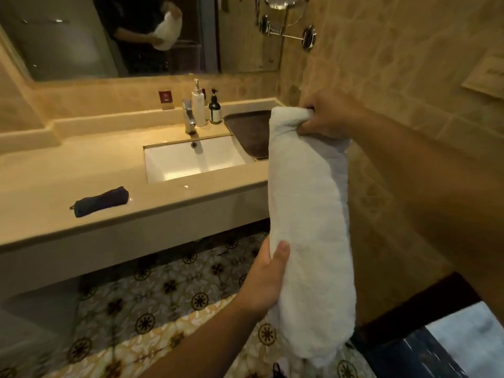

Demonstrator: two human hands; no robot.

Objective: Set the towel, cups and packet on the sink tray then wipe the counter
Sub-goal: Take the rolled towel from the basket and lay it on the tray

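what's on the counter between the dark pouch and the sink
Nothing: in the head view the counter is bare between the pouch and the sink, save a small glint of light.

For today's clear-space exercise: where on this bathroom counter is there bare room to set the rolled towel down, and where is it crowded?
Bare: the counter between the dark pouch and the sink basin, and left of the pouch. The brown tray right of the basin looks bare. Crowded: behind the basin, around faucet and two pump bottles. Both hands hold the white towel.

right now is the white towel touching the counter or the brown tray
Apart. The head view shows the towel held in the air by the right hand and left hand, in front of the counter and tray.
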